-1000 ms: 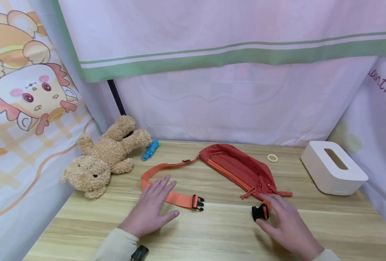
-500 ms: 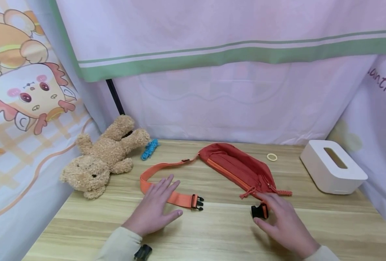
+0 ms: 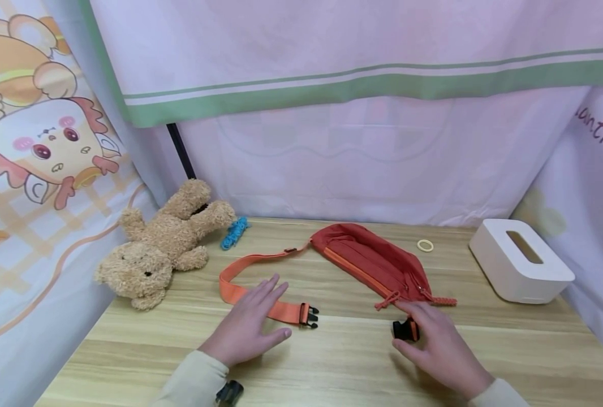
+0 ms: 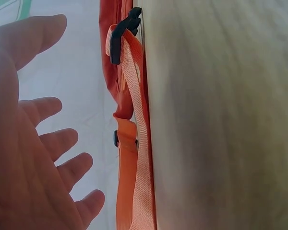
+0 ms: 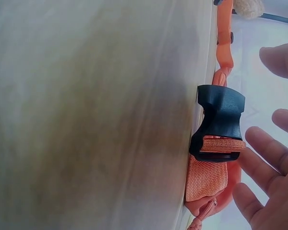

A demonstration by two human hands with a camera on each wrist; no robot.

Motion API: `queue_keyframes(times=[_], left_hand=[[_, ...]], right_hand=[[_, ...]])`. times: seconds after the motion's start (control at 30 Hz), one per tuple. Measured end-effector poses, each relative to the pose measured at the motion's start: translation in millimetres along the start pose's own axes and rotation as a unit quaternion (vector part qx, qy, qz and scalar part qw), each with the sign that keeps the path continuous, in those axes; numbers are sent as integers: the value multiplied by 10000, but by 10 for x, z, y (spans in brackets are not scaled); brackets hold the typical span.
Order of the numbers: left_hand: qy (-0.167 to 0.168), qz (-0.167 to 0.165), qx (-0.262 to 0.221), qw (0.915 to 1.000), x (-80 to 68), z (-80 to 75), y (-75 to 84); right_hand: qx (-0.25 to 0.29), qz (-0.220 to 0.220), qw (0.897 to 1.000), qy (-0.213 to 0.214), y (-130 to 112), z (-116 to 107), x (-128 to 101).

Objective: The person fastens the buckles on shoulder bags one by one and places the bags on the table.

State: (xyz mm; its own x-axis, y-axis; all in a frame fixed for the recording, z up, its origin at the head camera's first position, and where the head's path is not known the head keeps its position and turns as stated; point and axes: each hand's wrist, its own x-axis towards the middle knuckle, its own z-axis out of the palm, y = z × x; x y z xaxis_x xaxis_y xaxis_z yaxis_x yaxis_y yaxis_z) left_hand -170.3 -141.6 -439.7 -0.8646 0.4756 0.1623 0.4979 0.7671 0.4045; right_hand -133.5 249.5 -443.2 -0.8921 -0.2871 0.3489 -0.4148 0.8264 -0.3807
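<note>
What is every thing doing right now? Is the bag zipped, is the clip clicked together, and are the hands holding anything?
Waist bag: lying flat on the table, zipper looks closed.
Strap buckles: unclipped, the two halves lie apart.
Left hand: open, fingers straight, over the orange strap.
Right hand: open, beside the black socket buckle.
Teddy bear: lying down.

A light wooden table [image 3: 332, 362] closed in by pale cloth hangings.

A lilac curtain with a green band [image 3: 362, 85] hangs behind; a cartoon-print cloth [image 3: 37, 147] drapes the left side, a lettered one [image 3: 599, 133] the right. A dark pole [image 3: 181, 150] stands in the corner. Soft, even light.
</note>
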Motion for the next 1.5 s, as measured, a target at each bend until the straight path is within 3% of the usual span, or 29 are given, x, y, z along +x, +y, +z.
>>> queue_keyframes(times=[1.13, 1.5], left_hand=[[-544, -136, -268, 9981, 97, 67, -16], [-714, -248, -181, 9970, 131, 79, 1]], right_hand=[[-306, 120, 9992, -214, 43, 16, 5], [-177, 772, 9952, -582, 110, 13, 9]])
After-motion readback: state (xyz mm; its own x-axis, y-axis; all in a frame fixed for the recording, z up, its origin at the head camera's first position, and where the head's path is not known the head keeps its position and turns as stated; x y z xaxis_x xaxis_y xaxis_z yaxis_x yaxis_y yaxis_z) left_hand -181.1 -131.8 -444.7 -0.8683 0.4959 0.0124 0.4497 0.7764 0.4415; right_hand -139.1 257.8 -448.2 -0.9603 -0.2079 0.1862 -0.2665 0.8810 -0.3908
